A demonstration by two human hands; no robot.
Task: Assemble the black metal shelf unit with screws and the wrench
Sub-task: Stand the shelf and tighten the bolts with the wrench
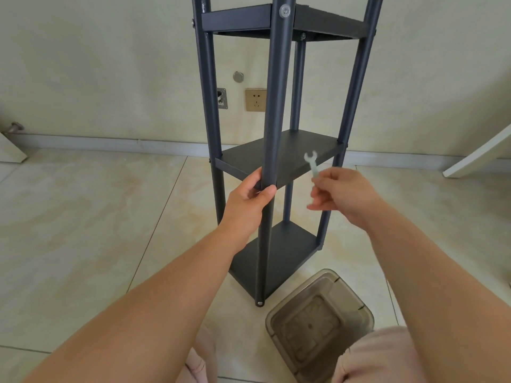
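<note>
The black metal shelf unit (pixel 301 150) stands upright on the tiled floor, with three shelves fixed between four round posts. My left hand (pixel 247 201) grips the nearest post at the level of the middle shelf. My right hand (pixel 340 193) is just right of that post and pinches a small silver wrench (pixel 312 163), whose open jaw points up in front of the middle shelf. A screw head (pixel 284 11) shows on the near post at the top shelf, and another (pixel 260 303) at the post's foot.
A smoky clear plastic container (pixel 279 317) sits on the floor right of the shelf's foot, close to my knees. The wall behind has a socket (pixel 255 99) and a metal plate (pixel 222 98). White boards lean at the far left (pixel 11 150) and right (pixel 478 156).
</note>
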